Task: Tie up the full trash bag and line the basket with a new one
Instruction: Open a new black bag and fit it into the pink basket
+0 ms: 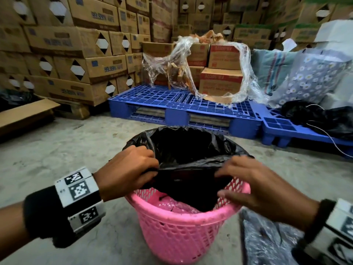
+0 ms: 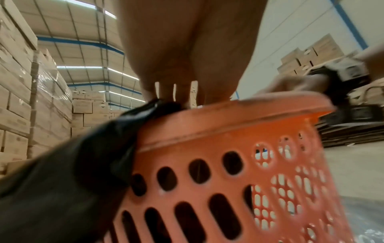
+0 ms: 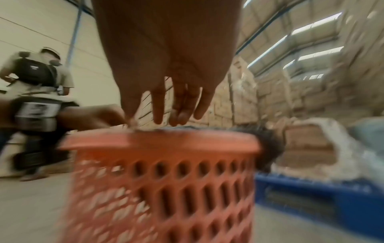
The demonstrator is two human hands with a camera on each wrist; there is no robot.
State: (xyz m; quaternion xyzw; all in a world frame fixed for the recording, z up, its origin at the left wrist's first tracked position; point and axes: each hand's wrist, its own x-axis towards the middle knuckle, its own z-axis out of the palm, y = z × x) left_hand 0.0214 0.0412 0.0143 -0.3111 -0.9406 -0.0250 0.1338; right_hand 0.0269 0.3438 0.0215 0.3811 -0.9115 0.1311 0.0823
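A pink mesh basket (image 1: 177, 232) stands on the concrete floor in front of me. A black trash bag (image 1: 183, 144) hangs inside it, its mouth folded over the far rim while the near edge is stretched above the near rim. My left hand (image 1: 150, 169) grips that edge on the left side, fingers curled round the plastic (image 2: 166, 103). My right hand (image 1: 225, 180) is at the right side of the edge; its fingers (image 3: 158, 111) hang straight over the basket rim (image 3: 162, 143) and hold nothing. A dark shiny plastic bag (image 1: 267, 240) lies on the floor at the lower right.
Blue pallets (image 1: 172, 104) lie just behind the basket, carrying boxes in loose clear wrap (image 1: 191, 64) and black bags (image 1: 315, 117). Stacked cardboard boxes (image 1: 76, 46) wall off the back and left. Flat cardboard (image 1: 24, 113) lies at the left. A person with a backpack (image 3: 37, 77) is nearby.
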